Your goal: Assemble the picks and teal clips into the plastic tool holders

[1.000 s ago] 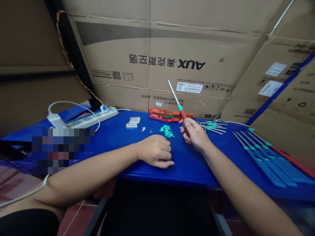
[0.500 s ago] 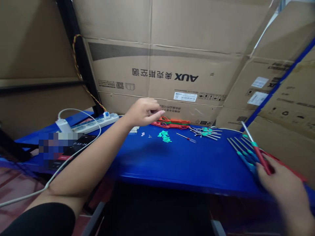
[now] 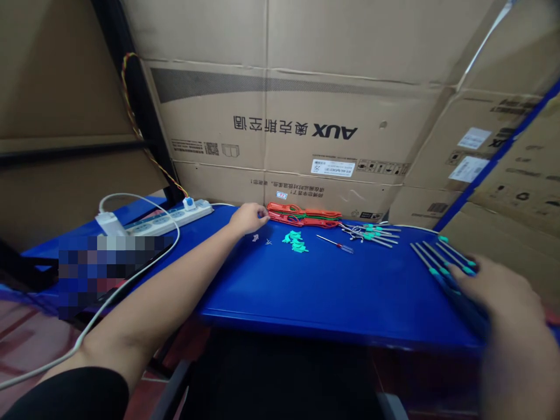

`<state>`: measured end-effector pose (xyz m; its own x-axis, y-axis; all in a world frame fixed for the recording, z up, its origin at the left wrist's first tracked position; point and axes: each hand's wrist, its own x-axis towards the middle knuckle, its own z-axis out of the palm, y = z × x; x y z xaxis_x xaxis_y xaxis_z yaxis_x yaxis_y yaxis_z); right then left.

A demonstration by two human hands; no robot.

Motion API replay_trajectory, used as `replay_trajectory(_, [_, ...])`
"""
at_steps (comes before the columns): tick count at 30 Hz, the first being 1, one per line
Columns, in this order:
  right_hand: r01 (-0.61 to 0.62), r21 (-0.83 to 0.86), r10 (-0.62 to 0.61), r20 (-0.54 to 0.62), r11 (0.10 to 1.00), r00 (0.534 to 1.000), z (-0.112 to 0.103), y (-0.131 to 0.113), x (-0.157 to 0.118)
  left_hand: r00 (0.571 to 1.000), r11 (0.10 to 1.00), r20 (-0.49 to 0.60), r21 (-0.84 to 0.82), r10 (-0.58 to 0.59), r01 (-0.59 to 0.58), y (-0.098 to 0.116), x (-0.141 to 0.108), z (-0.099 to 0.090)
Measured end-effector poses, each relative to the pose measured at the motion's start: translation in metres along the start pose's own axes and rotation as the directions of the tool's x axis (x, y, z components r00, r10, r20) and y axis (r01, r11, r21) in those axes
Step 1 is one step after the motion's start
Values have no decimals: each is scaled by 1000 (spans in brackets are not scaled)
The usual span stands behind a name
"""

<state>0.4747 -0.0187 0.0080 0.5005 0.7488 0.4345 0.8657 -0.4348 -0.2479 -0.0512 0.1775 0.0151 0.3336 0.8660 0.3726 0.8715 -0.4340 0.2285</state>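
Resting over the right edge of the blue desk (image 3: 332,309), the right hand (image 3: 503,297) lay blurred across a row of long blue-handled tools (image 3: 441,280) with teal collars and steel shafts; its fingers looked spread, but whether its grip closed on one could not be told. The left hand (image 3: 248,219) sat curled at the far edge, its grip equally unclear, just beside tiny metal bits (image 3: 255,238). Farther along lay teal plastic pieces (image 3: 294,241), a slim red-handled screwdriver (image 3: 335,244), shorter teal-collared tools (image 3: 371,235) and red-and-green plastic tools (image 3: 304,214). Beyond stood a white power strip (image 3: 166,214) and a cardboard carton (image 3: 262,99) printed upside down with "AUX" (image 3: 335,132) and Chinese characters.
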Motion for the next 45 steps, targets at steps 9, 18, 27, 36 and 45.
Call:
replay_trajectory(9, [243,110,-248,29,964,968,36,-148,36,1000,976,22,217,20,-24,12,29,25])
replay_trajectory(18, [266,194,-289,99,944,952,70,-116,37,996,956,39,278,82,-89,16,25,33])
replay_trajectory(27, [299,120,-319,221,947,922,87,-115,44,987,954,-35,264,156,-141,41,10,-10])
replay_trajectory(36, [233,216,-274,185,948,944,91,-117,46,916,951,259,-127,307,-283,63,-38,-36])
replay_trajectory(45, [163,454,-204,41,876,978,73,-122,41,607,806,532,-346,591,-481,80,-55,-28])
